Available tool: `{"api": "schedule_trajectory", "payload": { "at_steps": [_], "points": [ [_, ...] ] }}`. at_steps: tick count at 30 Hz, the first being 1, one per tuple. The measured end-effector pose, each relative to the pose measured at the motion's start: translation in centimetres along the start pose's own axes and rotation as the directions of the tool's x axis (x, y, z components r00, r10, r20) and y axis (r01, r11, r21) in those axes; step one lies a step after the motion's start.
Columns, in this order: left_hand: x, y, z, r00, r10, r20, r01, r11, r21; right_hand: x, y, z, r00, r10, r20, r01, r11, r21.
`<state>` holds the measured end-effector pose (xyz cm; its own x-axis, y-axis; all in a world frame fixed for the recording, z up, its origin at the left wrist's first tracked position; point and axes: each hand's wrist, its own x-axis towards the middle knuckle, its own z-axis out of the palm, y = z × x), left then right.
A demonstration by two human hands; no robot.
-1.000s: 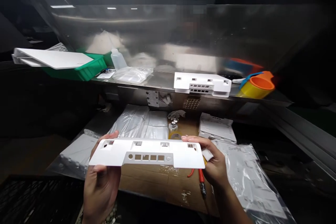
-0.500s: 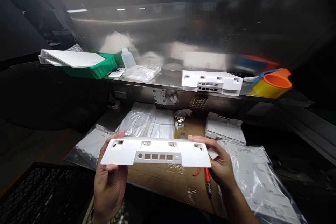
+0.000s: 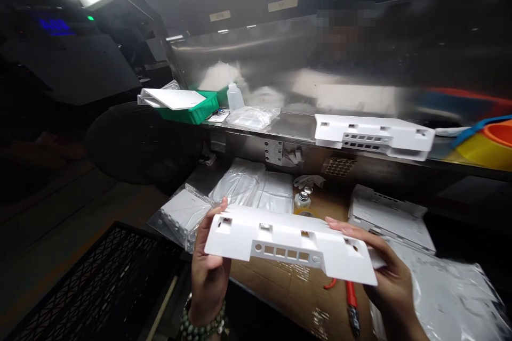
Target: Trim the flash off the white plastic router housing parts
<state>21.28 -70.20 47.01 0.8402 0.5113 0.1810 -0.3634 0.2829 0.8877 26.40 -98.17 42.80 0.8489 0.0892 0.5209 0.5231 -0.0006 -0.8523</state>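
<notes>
A white plastic housing (image 3: 288,269) is held up over the bench, its edge with a row of square cutouts and a round hole facing the camera. My left hand (image 3: 210,272) grips its left end, thumb on the near face and fingers behind. At the right end, my right hand (image 3: 386,272) holds it with the fingers along the top edge; a small white item (image 3: 376,258) shows beside that palm, too hidden to name. Below the housing, red-handled pliers (image 3: 352,303) lie on the brown work surface (image 3: 276,290).
Bagged white parts (image 3: 186,210) lie left, plastic bags (image 3: 240,181) behind, and more white parts (image 3: 390,218) at right. The shelf holds a green bin (image 3: 196,112), a bottle (image 3: 235,98), white housings (image 3: 372,136) and tape rolls (image 3: 488,144). A black crate (image 3: 100,282) stands lower left.
The camera view has turned left, so the bench and shelf appear further right. The housing, still in both hands, now tilts down toward its right end.
</notes>
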Motion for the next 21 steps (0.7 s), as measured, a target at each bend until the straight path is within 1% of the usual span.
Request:
{"api": "schedule_trajectory", "payload": {
  "at_steps": [1,2,3,4,5,6,7,8,9,10,11,12,13,14,15,16,17,18,19,21],
  "points": [
    [0.2,-0.2,-0.2,0.999,-0.029,-0.046,0.025,0.996,-0.087,-0.1,0.0,-0.1,1.000,-0.020,0.000,0.020,1.000,0.009],
    [0.4,-0.4,-0.4,0.992,-0.104,-0.074,0.090,0.981,-0.170,-0.1,0.0,-0.2,0.999,-0.044,0.005,0.044,0.999,0.015],
    [0.8,-0.5,-0.5,0.973,-0.221,-0.064,0.202,0.953,-0.225,-0.1,0.0,-0.3,0.997,-0.071,0.019,0.070,0.997,0.016],
    [1.1,-0.5,-0.7,0.934,-0.358,-0.014,0.344,0.908,-0.240,-0.1,0.0,-0.4,0.994,-0.102,0.048,0.101,0.995,0.011],
    [1.5,-0.5,-0.8,0.873,-0.484,0.059,0.485,0.848,-0.215,-0.1,0.0,-0.7,0.986,-0.135,0.096,0.136,0.991,0.001],
    [1.8,-0.4,-0.8,0.808,-0.575,0.128,0.589,0.790,-0.173,-0.1,0.1,-0.9,0.974,-0.168,0.155,0.172,0.985,-0.016],
    [2.1,-0.3,-0.8,0.757,-0.628,0.178,0.651,0.746,-0.138,-0.2,0.2,-1.2,0.960,-0.187,0.211,0.201,0.978,-0.050],
    [2.3,-0.3,-0.7,0.731,-0.651,0.203,0.679,0.724,-0.122,-0.3,0.4,-1.6,0.950,-0.187,0.251,0.219,0.970,-0.104],
    [2.5,-0.3,-0.6,0.724,-0.654,0.218,0.686,0.716,-0.128,-0.5,0.7,-2.0,0.949,-0.165,0.268,0.216,0.961,-0.171],
    [2.6,-0.4,-0.5,0.727,-0.646,0.230,0.683,0.716,-0.148,-0.8,0.9,-2.5,0.961,-0.119,0.251,0.183,0.951,-0.249],
    [2.7,-0.4,-0.4,0.734,-0.632,0.250,0.676,0.716,-0.174,-1.1,1.2,-2.9,0.981,-0.053,0.188,0.115,0.936,-0.334],
    [2.7,-0.5,-0.3,0.745,-0.609,0.273,0.663,0.719,-0.206,-1.4,1.4,-3.3,0.996,0.026,0.081,0.010,0.910,-0.414],
    [2.8,-0.6,-0.2,0.761,-0.579,0.294,0.645,0.725,-0.243,-1.7,1.5,-3.7,0.993,0.111,-0.050,-0.121,0.872,-0.474],
    [2.7,-0.6,-0.1,0.779,-0.547,0.308,0.623,0.731,-0.277,-2.0,1.6,-4.1,0.963,0.190,-0.190,-0.262,0.825,-0.500],
    [2.7,-0.6,-0.1,0.794,-0.520,0.314,0.603,0.738,-0.303,-2.1,1.7,-4.3,0.912,0.264,-0.312,-0.393,0.777,-0.492],
    [2.6,-0.6,-0.1,0.809,-0.500,0.310,0.584,0.746,-0.319,-2.2,1.7,-4.5,0.854,0.331,-0.401,-0.499,0.737,-0.455],
    [2.6,-0.5,-0.1,0.820,-0.488,0.299,0.568,0.755,-0.326,-2.2,1.7,-4.5,0.804,0.398,-0.443,-0.574,0.714,-0.401],
    [2.5,-0.5,-0.1,0.829,-0.481,0.285,0.556,0.765,-0.327,-2.1,1.7,-4.5,0.769,0.463,-0.441,-0.620,0.708,-0.338],
    [2.5,-0.5,-0.1,0.837,-0.478,0.268,0.545,0.774,-0.323,-1.9,1.7,-4.4,0.753,0.516,-0.408,-0.640,0.718,-0.273],
    [2.4,-0.5,0.0,0.850,-0.473,0.232,0.525,0.792,-0.310,-1.6,1.6,-3.9,0.759,0.582,-0.294,-0.639,0.751,-0.164]
  ]
}}
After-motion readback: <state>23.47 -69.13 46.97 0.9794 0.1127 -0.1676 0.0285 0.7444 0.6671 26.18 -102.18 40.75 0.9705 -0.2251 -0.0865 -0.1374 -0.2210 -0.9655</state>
